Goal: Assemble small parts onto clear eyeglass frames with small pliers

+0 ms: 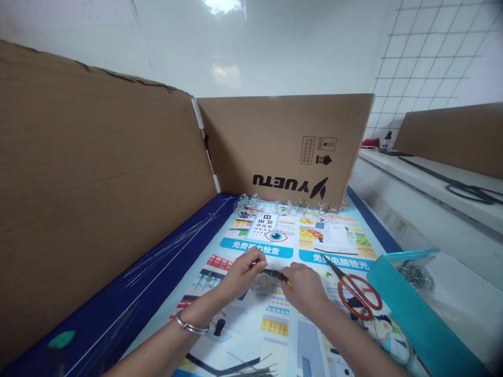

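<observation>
My right hand [304, 285] grips a pair of pliers [275, 274] with dark jaws and a bit of yellow handle showing; the jaws point left. At their tip, my left hand [249, 267] is closed in a pinch on a thin bent wire piece [261, 285], whose loops hang below the jaws. How the wire sits inside the fingers is hidden. Scissors [357, 298] with red handles lie to the right of my right hand, blades toward the back. Several straight cut wires [253, 368] rest at the near edge.
Upright cardboard panels wall off the left [98, 199] and back [283, 136]. A row of bent wire pieces [286, 207] lies along the back panel's foot. At right stands a turquoise box [416, 309] holding a metal wire heap [416, 276]. The printed sheet [212, 345] covers the table.
</observation>
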Demonstrator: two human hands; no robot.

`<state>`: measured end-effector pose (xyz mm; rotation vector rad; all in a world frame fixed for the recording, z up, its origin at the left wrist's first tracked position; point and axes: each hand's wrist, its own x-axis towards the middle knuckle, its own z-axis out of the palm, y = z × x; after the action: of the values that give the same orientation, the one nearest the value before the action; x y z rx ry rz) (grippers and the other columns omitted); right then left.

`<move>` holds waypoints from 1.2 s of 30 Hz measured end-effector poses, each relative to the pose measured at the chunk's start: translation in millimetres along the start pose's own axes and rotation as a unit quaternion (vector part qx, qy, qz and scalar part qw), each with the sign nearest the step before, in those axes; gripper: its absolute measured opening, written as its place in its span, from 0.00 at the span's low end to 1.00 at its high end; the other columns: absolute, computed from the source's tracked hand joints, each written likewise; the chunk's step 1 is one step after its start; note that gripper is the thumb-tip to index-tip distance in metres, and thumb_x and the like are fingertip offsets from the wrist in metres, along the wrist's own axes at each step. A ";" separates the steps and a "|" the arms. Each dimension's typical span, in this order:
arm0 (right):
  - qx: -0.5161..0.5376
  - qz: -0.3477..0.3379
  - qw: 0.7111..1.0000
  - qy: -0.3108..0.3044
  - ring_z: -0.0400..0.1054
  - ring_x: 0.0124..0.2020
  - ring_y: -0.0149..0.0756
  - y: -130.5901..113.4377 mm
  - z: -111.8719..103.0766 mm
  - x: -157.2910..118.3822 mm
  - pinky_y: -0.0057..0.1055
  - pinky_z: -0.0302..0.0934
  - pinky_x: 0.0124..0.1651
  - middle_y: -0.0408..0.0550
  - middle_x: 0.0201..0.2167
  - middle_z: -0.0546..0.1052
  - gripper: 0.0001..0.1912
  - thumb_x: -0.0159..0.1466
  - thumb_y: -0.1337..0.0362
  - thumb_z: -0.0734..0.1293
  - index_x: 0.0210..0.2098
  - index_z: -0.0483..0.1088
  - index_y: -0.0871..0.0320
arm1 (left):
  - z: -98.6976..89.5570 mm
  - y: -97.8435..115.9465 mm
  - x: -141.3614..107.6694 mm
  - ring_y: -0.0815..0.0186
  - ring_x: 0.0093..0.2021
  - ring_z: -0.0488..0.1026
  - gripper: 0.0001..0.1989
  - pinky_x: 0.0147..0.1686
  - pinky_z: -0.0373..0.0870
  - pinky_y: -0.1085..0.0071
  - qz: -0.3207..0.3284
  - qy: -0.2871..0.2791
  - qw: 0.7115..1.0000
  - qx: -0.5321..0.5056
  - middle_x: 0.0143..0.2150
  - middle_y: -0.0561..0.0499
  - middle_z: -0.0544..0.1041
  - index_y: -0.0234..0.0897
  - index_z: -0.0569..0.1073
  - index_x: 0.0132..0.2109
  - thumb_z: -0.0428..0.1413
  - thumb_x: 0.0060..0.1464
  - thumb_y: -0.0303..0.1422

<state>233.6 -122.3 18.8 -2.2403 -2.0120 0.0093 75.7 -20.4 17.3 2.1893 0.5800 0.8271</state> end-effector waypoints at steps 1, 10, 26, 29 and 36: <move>0.002 0.002 1.000 -0.006 0.64 0.36 0.36 -0.2 -0.1 0.0 0.27 0.51 0.33 0.47 0.32 0.70 0.10 0.59 0.61 0.57 0.32 0.69 0.56 | 0.0 0.3 0.0 0.69 0.31 0.61 0.09 0.33 0.59 0.73 -0.001 0.000 1.000 0.000 0.28 0.53 0.64 0.36 0.64 0.29 0.46 0.56 0.32; 0.011 0.007 1.000 -0.017 0.65 0.36 0.36 -1.3 0.6 0.1 0.28 0.51 0.34 0.47 0.33 0.71 0.11 0.59 0.61 0.57 0.33 0.69 0.55 | 0.9 0.6 0.0 0.70 0.30 0.62 0.09 0.32 0.59 0.73 -0.005 0.011 1.000 -0.002 0.28 0.54 0.65 0.36 0.64 0.28 0.47 0.56 0.33; 0.007 0.010 0.999 -0.034 0.67 0.36 0.37 -6.6 -6.1 -2.3 0.29 0.53 0.34 0.48 0.34 0.73 0.11 0.60 0.62 0.56 0.34 0.68 0.56 | 1.2 2.2 -1.7 0.69 0.30 0.62 0.08 0.32 0.59 0.73 -0.005 0.035 0.999 0.007 0.28 0.53 0.66 0.36 0.65 0.29 0.47 0.55 0.31; 0.007 0.008 0.999 -0.034 0.67 0.35 0.37 -6.3 -4.3 -1.6 0.29 0.53 0.33 0.48 0.33 0.73 0.11 0.60 0.61 0.56 0.34 0.68 0.56 | 1.1 2.5 -2.0 0.69 0.30 0.62 0.07 0.32 0.59 0.73 -0.007 0.037 0.999 0.011 0.29 0.53 0.65 0.36 0.65 0.29 0.47 0.55 0.31; 0.011 0.010 0.999 -0.045 0.67 0.35 0.37 -6.3 -1.5 -0.2 0.29 0.53 0.33 0.47 0.33 0.73 0.11 0.60 0.62 0.56 0.34 0.69 0.55 | 1.7 2.1 -2.2 0.69 0.30 0.62 0.08 0.32 0.59 0.73 -0.002 0.046 0.999 0.016 0.28 0.53 0.65 0.36 0.64 0.29 0.46 0.55 0.33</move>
<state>227.5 -122.0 20.9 -2.2851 -2.0243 0.1357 75.7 -23.8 17.1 2.1882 0.6460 0.9261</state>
